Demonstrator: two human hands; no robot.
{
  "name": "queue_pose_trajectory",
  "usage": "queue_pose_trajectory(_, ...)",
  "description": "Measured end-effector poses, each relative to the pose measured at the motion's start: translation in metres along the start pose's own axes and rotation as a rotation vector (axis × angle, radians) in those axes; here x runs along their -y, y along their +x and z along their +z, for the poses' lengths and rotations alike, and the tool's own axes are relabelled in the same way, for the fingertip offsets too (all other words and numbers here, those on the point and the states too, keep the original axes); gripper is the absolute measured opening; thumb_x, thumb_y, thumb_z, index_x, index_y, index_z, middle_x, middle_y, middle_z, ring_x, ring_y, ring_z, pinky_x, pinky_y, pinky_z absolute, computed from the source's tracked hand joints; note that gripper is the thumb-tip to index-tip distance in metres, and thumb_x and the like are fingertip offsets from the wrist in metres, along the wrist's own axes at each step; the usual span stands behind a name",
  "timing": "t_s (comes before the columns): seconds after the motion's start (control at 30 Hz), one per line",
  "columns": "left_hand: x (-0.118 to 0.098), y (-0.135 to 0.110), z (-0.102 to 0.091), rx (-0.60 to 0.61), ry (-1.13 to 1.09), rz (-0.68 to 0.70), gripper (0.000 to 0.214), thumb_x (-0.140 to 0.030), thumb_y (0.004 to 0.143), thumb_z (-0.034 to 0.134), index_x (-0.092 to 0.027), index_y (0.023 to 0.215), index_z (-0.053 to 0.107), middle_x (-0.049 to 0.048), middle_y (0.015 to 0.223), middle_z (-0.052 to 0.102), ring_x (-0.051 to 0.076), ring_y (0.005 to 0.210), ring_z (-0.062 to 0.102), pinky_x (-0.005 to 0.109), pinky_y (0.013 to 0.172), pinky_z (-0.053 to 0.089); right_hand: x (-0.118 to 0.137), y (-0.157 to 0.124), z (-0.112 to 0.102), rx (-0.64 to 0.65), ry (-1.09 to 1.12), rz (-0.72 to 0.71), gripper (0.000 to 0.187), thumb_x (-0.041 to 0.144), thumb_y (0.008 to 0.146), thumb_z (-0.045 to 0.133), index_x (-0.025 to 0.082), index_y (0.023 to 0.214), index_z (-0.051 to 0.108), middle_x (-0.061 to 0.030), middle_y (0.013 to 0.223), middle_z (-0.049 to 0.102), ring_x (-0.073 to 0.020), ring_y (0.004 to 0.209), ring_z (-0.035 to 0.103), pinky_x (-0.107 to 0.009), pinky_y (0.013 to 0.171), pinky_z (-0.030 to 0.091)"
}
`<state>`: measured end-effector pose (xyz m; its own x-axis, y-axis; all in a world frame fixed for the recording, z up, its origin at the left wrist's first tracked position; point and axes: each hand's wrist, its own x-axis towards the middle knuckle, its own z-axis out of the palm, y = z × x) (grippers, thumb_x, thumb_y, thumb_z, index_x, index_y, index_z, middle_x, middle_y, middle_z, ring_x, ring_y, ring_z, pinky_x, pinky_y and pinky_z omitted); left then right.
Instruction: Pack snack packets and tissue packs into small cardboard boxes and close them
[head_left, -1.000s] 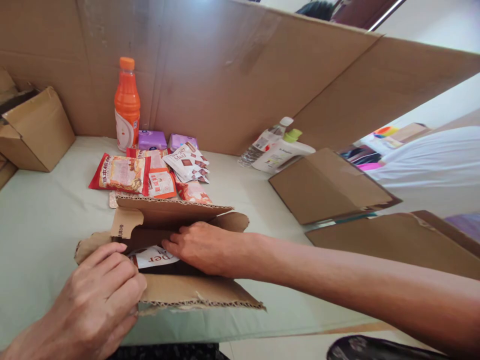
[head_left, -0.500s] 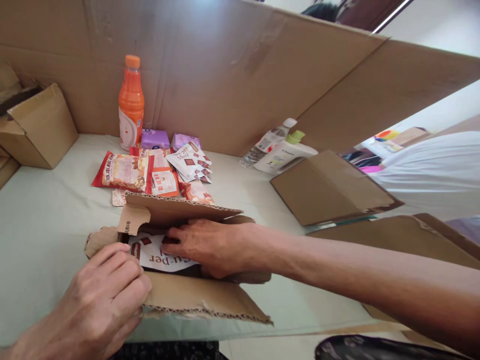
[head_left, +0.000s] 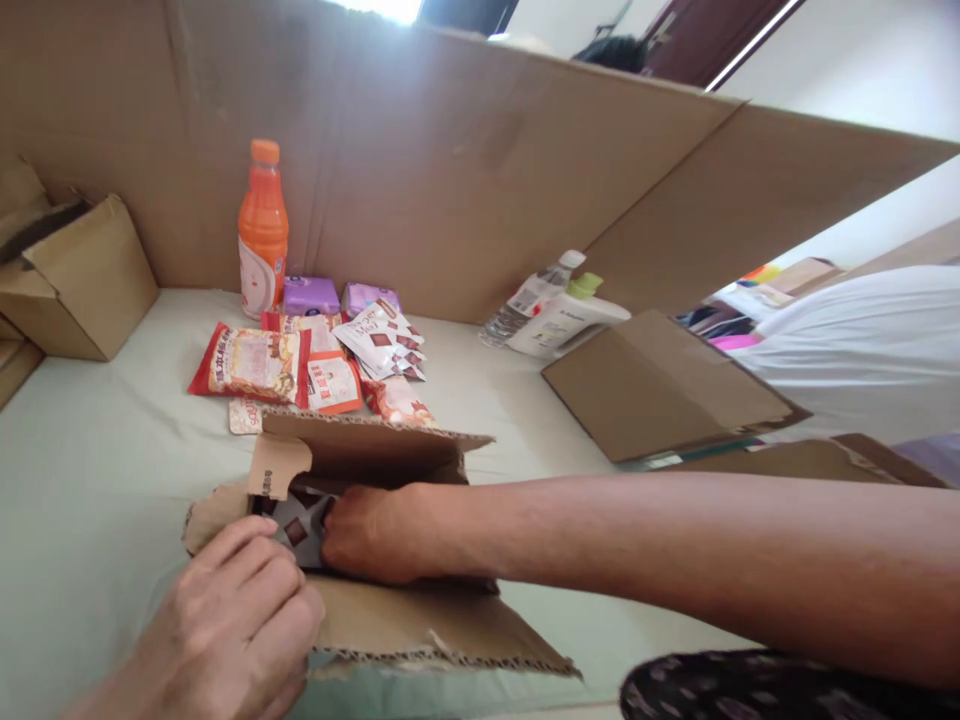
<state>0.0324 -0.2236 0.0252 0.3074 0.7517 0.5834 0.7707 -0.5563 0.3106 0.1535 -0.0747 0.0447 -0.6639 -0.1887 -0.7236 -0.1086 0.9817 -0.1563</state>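
An open cardboard box (head_left: 420, 630) with ragged flaps lies in front of me on the pale green table (head_left: 97, 460). My right hand (head_left: 375, 535) reaches down inside it, fingers closed on a white snack packet (head_left: 296, 520) with brown squares. My left hand (head_left: 232, 625) rests on the box's near left corner, fingers curled over the near flap's edge. Beyond the box lie several snack packets (head_left: 255, 365), more white packets with brown squares (head_left: 382, 335) and two purple packs (head_left: 311, 295).
An orange drink bottle (head_left: 262, 235) stands by the tall cardboard wall (head_left: 465, 190). A water bottle (head_left: 525, 300) and a white bottle with a green cap (head_left: 566, 315) lie at the right. A flat cardboard piece (head_left: 660, 385) lies right; a small box (head_left: 82, 275) sits left.
My right hand has pushed deeper into the box, pressing the white packet down and to the left so less of it shows. The left hand stays on the box's corner.
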Motion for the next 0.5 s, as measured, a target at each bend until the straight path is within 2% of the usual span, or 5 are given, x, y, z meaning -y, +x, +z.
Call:
queue_pose_trajectory(0.1, 0.002, 0.0, 0.003, -0.052, 0.055, 0.03, 0.027, -0.001, 0.079, 0.042, -0.02, 0.088, 0.06, -0.0001, 0.072, 0.064, 0.016, 0.068, 0.063, 0.035, 0.087, 0.058, 0.002, -0.003, 0.0, -0.019, -0.001, 0.024, 0.015, 0.01, 0.089, 0.064, 0.013, 0.094, 0.078, -0.0103, 0.089, 0.079, -0.021, 0.076, 0.072, -0.029, 0.053, 0.041)
queue_pose_trajectory(0.2, 0.004, 0.001, 0.008, -0.075, 0.074, 0.04, 0.027, -0.001, 0.079, 0.041, -0.02, 0.087, 0.059, 0.0007, 0.071, 0.064, 0.016, 0.068, 0.062, 0.036, 0.086, 0.059, -0.001, -0.001, 0.003, -0.058, 0.042, 0.092, 0.016, 0.005, 0.082, 0.065, 0.015, 0.085, 0.077, -0.007, 0.083, 0.077, -0.0191, 0.071, 0.069, -0.028, 0.058, 0.044)
queue_pose_trajectory(0.33, 0.004, 0.001, 0.012, -0.131, 0.017, 0.007, 0.025, -0.002, 0.084, 0.041, -0.018, 0.089, 0.06, 0.0014, 0.072, 0.064, 0.017, 0.068, 0.062, 0.039, 0.084, 0.058, -0.019, 0.009, 0.006, 0.094, 0.159, 0.076, 0.016, 0.002, 0.075, 0.069, 0.017, 0.071, 0.073, 0.0006, 0.069, 0.071, -0.0147, 0.062, 0.063, -0.025, 0.057, 0.045)
queue_pose_trajectory(0.43, 0.005, 0.003, 0.009, -0.054, 0.001, -0.001, 0.024, -0.002, 0.086, 0.045, -0.017, 0.094, 0.061, 0.0023, 0.079, 0.068, 0.017, 0.074, 0.064, 0.04, 0.088, 0.057, -0.025, 0.0, 0.002, 0.179, 0.234, 0.036, 0.009, 0.008, 0.075, 0.071, 0.015, 0.08, 0.075, -0.0003, 0.07, 0.071, -0.0148, 0.058, 0.059, -0.025, 0.052, 0.043)
queue_pose_trajectory(0.5, 0.005, 0.005, 0.005, -0.05, -0.008, -0.008, 0.025, -0.002, 0.086, 0.045, -0.018, 0.095, 0.061, 0.002, 0.08, 0.068, 0.017, 0.076, 0.065, 0.039, 0.09, 0.056, -0.022, -0.022, -0.003, 0.145, 0.241, 0.036, 0.017, 0.008, 0.078, 0.068, 0.013, 0.092, 0.076, -0.0052, 0.079, 0.074, -0.0159, 0.06, 0.059, -0.027, 0.051, 0.041)
